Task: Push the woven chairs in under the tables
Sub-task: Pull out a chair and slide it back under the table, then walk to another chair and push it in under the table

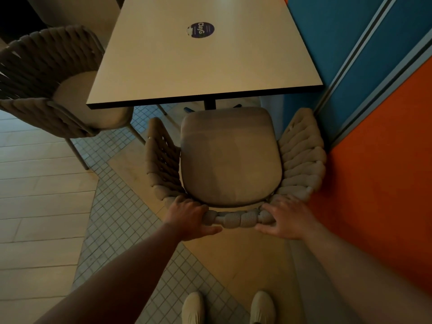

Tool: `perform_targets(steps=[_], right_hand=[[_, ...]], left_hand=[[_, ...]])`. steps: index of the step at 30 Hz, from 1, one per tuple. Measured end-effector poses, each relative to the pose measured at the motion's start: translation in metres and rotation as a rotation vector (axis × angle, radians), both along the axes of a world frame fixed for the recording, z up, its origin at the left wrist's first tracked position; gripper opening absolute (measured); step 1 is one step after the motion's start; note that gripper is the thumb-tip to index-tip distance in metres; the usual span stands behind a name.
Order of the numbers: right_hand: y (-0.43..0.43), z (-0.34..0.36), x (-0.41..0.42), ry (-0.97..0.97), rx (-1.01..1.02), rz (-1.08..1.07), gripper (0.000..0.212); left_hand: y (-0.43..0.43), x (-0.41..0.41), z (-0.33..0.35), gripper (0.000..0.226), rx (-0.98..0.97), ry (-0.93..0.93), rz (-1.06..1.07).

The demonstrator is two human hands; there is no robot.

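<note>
A woven beige chair (pixel 230 157) with a padded seat stands right in front of me, facing the white table (pixel 198 66). Its seat front sits just short of the table's near edge. My left hand (pixel 189 217) grips the left end of the chair's top back rail, fingers curled over it. On the rail's right end rests my right hand (pixel 286 217), fingers wrapped over the rope weave. A second woven chair (pixel 46 83) stands at the table's left side, its seat partly under the tabletop.
A blue and orange wall (pixel 374 113) runs close along the chair's right side. A round sticker (pixel 200 30) lies on the tabletop. The table's dark post (pixel 209 104) stands ahead of the seat. My two shoes (pixel 226 307) are on the tiled floor behind the chair.
</note>
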State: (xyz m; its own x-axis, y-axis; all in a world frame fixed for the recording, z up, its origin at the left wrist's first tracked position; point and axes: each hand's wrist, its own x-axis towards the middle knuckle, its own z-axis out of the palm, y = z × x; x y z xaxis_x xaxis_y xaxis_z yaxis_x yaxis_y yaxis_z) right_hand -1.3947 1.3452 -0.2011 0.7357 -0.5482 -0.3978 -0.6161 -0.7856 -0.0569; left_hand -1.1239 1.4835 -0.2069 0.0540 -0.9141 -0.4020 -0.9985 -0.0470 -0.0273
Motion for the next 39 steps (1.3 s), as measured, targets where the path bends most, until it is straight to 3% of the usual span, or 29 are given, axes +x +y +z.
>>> perform_targets(steps=[5,13,16,22,26,34,39], right_hand=[[0.019,0.049,0.003,0.082,0.127,-0.118,0.077],[0.065,0.148,0.018,0.068,0.27,-0.225,0.068],[0.078,0.175,0.032,0.057,0.287,-0.221,0.073],[0.093,0.205,0.064,-0.024,0.261,-0.129,0.076],[0.092,0.211,0.085,-0.027,0.259,-0.037,0.069],[0.114,0.215,0.149,0.005,0.325,0.217,0.049],[0.152,0.206,0.212,0.068,0.353,0.341,0.067]], left_hand=[[0.017,-0.014,0.051,0.083,0.105,0.132,0.106],[0.057,-0.029,0.165,0.065,0.185,0.317,0.266],[0.075,-0.029,0.191,0.061,0.171,0.374,0.312],[0.109,-0.022,0.228,0.057,0.118,0.371,0.4],[0.124,-0.012,0.235,0.047,0.105,0.33,0.508],[0.183,0.003,0.241,0.053,0.031,0.396,0.811],[0.243,0.029,0.229,0.054,0.026,0.466,0.999]])
